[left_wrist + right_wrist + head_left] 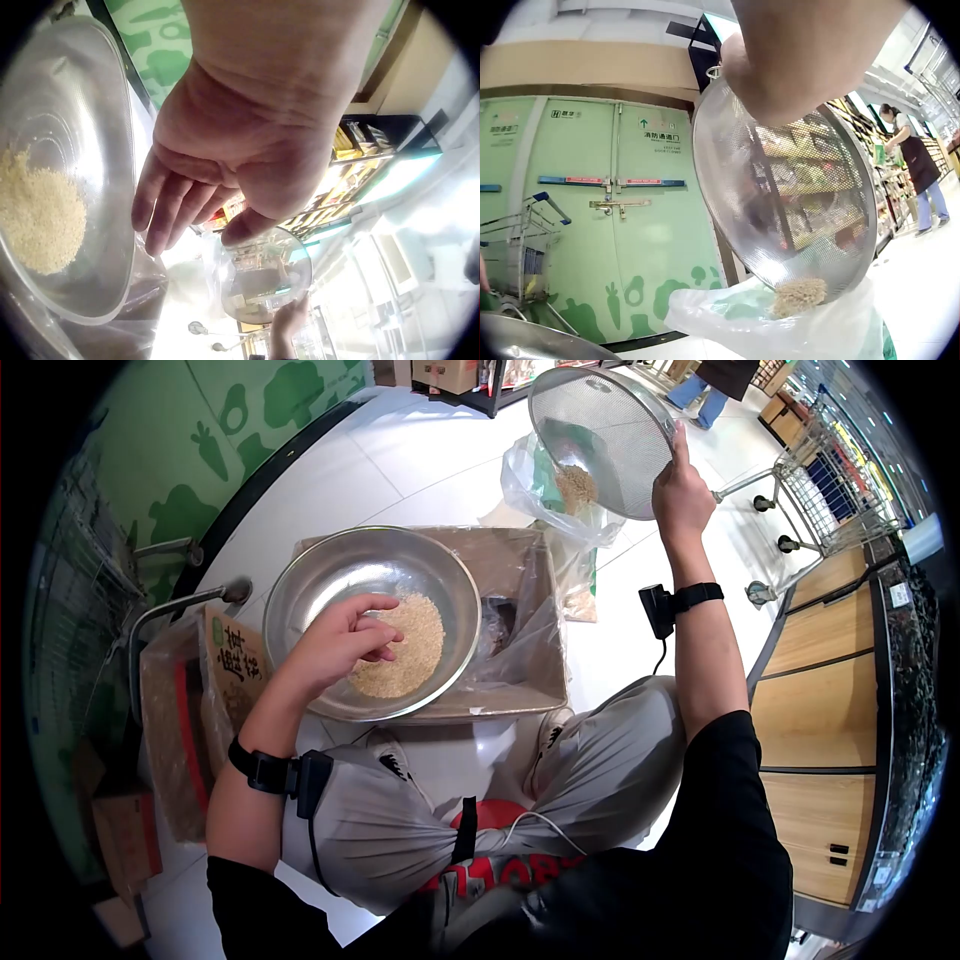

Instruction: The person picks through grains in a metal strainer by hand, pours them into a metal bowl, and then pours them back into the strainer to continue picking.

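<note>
My right hand [685, 500] grips a round wire-mesh sieve [610, 435] at its handle side and holds it up, steeply tilted. Pale tan grains [799, 296] gather at the sieve's lower edge, over the mouth of a translucent plastic bag [735, 319]. My left hand [345, 640] hovers over a wide steel bowl [325, 575], its fingers loosely bent and holding nothing. In the left wrist view that hand's palm shows, with the fingers hanging loose beside the bowl rim. A heap of the same pale grains [415, 650] lies in the bowl.
Beneath the bowl stands a cardboard box [525, 555] lined with clear plastic. Another lined carton [235, 650] is at the left. Shopping carts [830, 500] and wooden cabinets [815, 720] flank the right side. A person in an apron [915, 154] stands farther off in the aisle.
</note>
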Demonstrator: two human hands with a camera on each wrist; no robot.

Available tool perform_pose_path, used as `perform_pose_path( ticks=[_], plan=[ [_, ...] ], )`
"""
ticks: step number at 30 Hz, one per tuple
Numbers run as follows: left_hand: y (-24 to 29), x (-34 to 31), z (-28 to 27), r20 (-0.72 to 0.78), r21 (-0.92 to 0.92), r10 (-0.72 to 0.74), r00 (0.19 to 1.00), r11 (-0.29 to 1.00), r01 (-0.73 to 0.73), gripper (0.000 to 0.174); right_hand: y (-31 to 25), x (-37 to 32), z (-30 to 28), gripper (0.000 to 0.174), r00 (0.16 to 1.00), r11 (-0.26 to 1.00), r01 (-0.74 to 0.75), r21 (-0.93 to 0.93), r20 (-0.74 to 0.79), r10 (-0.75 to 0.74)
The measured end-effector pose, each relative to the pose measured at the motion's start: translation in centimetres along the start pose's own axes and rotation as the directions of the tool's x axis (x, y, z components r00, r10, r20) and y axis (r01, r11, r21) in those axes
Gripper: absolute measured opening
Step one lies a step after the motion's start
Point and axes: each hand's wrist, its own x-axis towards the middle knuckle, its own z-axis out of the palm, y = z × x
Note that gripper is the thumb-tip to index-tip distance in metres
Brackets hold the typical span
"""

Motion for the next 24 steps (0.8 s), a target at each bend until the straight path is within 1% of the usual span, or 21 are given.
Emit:
perform_pose_path(
  ticks=[2,6,8,9,11,12,14,15,16,17,18,19,20,21,23,24],
  plan=[
    [-0.3,0.0,-0.2,0.001,-0.011,0.009,1.000,1.000,-0.009,0.047,0.2,0.1,-0.1,0.062,0.995,0.998,0.058,0.036,-0.081,-0.055],
    [-0.5,-0.1,-0.3,-0.004,-0.008,-0.002,1.000,1.000,0.002,0.047,0.4,-0.1,0.1,0.065,0.988,0.993,0.106,0.058,-0.115,-0.099],
    [-0.4,-0.2,-0.4,-0.014,0.003,0.010,1.000,1.000,-0.010,0.047,0.8,-0.2,0.3,0.064,0.972,0.981,0.193,0.008,-0.139,-0.190],
    [-0.4,-0.3,-0.3,-0.014,0.003,0.008,1.000,1.000,-0.008,0.047,0.9,-0.4,0.3,0.064,0.972,0.981,0.193,0.009,-0.137,-0.190],
    [-0.1,-0.4,-0.2,-0.070,-0.043,0.000,0.998,0.999,-0.003,0.042,1.2,-0.3,0.2,0.063,0.931,0.958,0.286,0.031,-0.245,-0.270],
    [-0.1,-0.3,-0.4,-0.075,-0.043,-0.002,0.997,0.999,-0.001,0.042,1.4,-0.3,0.1,0.063,0.931,0.957,0.287,0.036,-0.245,-0.270],
    [-0.5,0.0,-1.2,-0.174,-0.045,-0.015,0.985,0.999,0.007,0.044,1.4,-0.2,-0.2,0.063,0.916,0.958,0.285,0.018,-0.299,-0.266],
    [-1.5,0.5,-2.1,-0.191,-0.051,-0.027,0.981,0.999,0.018,0.044,1.3,-0.2,-0.3,0.064,0.935,0.972,0.236,0.019,-0.278,-0.222],
    [-2.8,1.2,-3.3,-0.364,0.067,0.020,0.931,0.998,0.004,0.047,1.1,-0.2,-0.8,0.064,0.967,0.984,0.152,0.097,-0.219,-0.128],
    [-3.5,1.4,-4.5,-0.518,0.185,0.086,0.851,0.983,0.013,0.050,0.9,-0.3,-1.5,0.063,0.988,0.984,0.065,0.168,-0.152,-0.040],
    [-3.6,1.1,-5.4,-0.535,0.179,0.077,0.841,0.984,0.024,0.050,0.7,-0.4,-1.8,0.060,0.988,0.961,-0.023,0.276,-0.138,0.063],
    [-3.5,0.8,-6.2,-0.636,0.255,0.075,0.768,0.960,0.117,0.055,0.6,-0.6,-2.1,0.058,0.980,0.919,-0.111,0.378,-0.112,0.165],
    [-3.5,0.4,-7.1,-0.725,0.318,0.087,0.683,0.923,0.219,0.060,0.6,-0.9,-2.2,0.051,0.951,0.843,-0.265,0.467,-0.020,0.309],
    [-4.3,0.3,-8.3,-0.735,0.314,0.082,0.673,0.921,0.230,0.060,0.0,-1.2,-2.7,0.046,0.924,0.763,-0.314,0.565,-0.006,0.383],
    [-6.9,0.3,-10.6,-0.819,0.473,0.166,0.550,0.737,0.482,0.067,-0.6,-1.3,-3.0,0.040,0.918,0.713,-0.226,0.663,-0.100,0.384],
    [-7.2,-0.1,-11.1,-0.811,0.509,0.144,0.567,0.652,0.562,0.067,-0.9,-1.5,-3.3,0.040,0.918,0.707,-0.228,0.669,-0.095,0.386]
  ],
)
